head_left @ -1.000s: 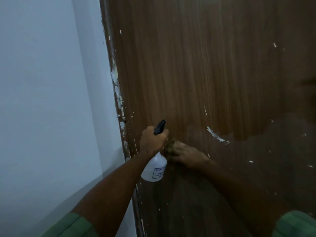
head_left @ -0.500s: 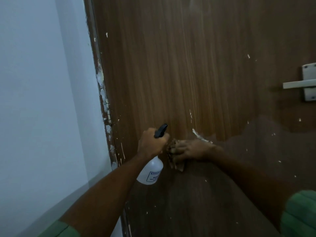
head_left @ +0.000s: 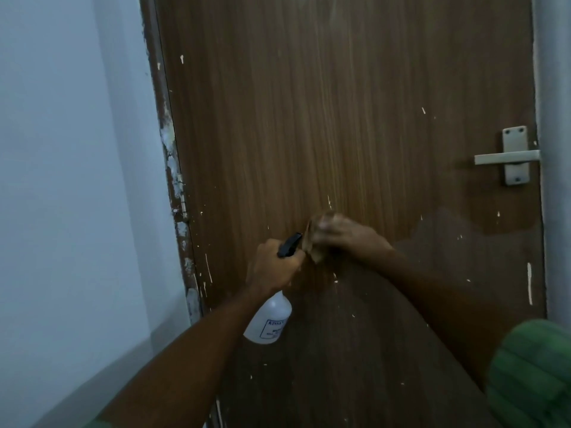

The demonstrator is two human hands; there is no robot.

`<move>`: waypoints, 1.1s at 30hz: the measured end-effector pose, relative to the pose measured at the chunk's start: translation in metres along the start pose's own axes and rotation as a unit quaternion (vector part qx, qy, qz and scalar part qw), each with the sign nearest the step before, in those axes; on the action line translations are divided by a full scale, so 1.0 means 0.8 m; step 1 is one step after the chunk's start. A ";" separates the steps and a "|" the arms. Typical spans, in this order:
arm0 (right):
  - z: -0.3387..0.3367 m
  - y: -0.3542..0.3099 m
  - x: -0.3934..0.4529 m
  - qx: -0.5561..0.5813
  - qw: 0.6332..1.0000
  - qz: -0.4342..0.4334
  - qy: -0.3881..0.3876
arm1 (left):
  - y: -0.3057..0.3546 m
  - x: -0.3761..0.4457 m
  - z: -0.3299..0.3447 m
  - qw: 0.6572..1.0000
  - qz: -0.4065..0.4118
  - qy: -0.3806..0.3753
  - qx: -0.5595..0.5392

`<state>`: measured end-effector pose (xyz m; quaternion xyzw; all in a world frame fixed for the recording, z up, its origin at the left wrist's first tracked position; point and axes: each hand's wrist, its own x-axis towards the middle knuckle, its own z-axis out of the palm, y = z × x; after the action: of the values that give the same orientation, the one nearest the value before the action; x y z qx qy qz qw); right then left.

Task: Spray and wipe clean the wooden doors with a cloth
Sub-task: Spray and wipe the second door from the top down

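Observation:
A brown wooden door (head_left: 340,118) with white paint flecks fills the middle of the view. My left hand (head_left: 275,267) grips the neck of a white spray bottle (head_left: 268,319) with a black nozzle, held close to the door. Just to its right, my right hand (head_left: 343,236) presses a brown cloth (head_left: 312,242) against the door at mid height. The cloth is blurred and mostly hidden under my fingers. The door's lower part looks darker than the upper part.
A metal lever handle (head_left: 509,157) sits on the door's right edge. The chipped door frame with a hinge (head_left: 182,196) runs down the left side, beside a pale wall (head_left: 61,180). Another pale wall strip (head_left: 556,149) borders the right.
My right hand with the cloth has moved up and to the right across the door. The view has shifted right, bringing the lever handle fully into sight. The left hand still holds the bottle.

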<state>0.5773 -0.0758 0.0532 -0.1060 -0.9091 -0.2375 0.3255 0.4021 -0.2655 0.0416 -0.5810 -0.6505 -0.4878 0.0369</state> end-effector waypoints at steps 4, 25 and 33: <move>0.000 0.000 0.007 0.138 0.919 0.255 0.266 | 0.004 0.006 0.014 1.000 0.008 -0.001 0.014; 0.053 0.026 -0.113 0.028 0.990 0.032 0.137 | 0.038 -0.017 0.151 0.997 0.013 -0.001 0.076; -0.022 0.081 -0.072 0.026 0.965 0.131 0.225 | 0.084 0.008 0.146 0.998 -0.002 0.068 -0.001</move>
<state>0.6532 -0.0305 0.0515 -0.1593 -0.7963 -0.1871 0.5527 0.5140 -0.1918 0.0240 -0.5455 -0.6470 -0.5268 0.0791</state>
